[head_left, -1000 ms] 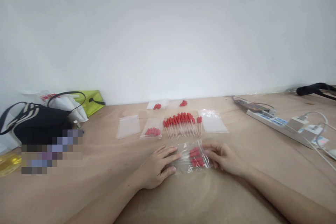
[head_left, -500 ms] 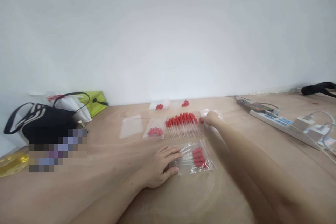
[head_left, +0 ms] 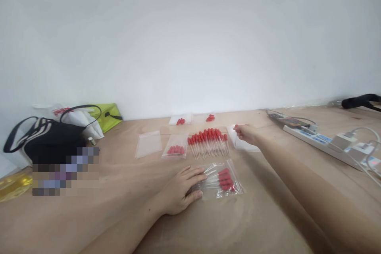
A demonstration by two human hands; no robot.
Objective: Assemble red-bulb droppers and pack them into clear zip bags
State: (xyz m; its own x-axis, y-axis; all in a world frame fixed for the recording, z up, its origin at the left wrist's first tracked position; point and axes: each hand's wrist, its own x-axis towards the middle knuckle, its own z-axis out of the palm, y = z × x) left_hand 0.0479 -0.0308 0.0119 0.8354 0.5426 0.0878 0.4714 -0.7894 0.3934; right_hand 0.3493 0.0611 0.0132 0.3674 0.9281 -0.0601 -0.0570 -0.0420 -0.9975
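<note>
My left hand (head_left: 184, 188) lies with fingers spread on the left edge of a clear zip bag (head_left: 216, 194) that holds several red-tipped sticks. My right hand (head_left: 245, 133) is pinched on a small red-tipped item (head_left: 236, 127), over a white, translucent bag (head_left: 248, 146) at the right; the rest of the item is hard to make out. Between the hands and farther back, a fanned row of red-headed sticks (head_left: 208, 137) lies on the table. Left of the row is a bag with several red tips (head_left: 176, 149), and beside it a plain translucent bag (head_left: 149, 143).
Two small red piles (head_left: 180, 121) (head_left: 210, 118) lie on bags near the wall. A black bag (head_left: 53, 139) and a green bag (head_left: 108, 117) stand at the left. On the right are a power strip (head_left: 321, 141) with chargers, a phone (head_left: 287, 120) and cables.
My right hand has moved slightly right, away from the stick row, with a red tip now showing at its fingers. More of the white bag beneath shows. My left hand has stayed put.
</note>
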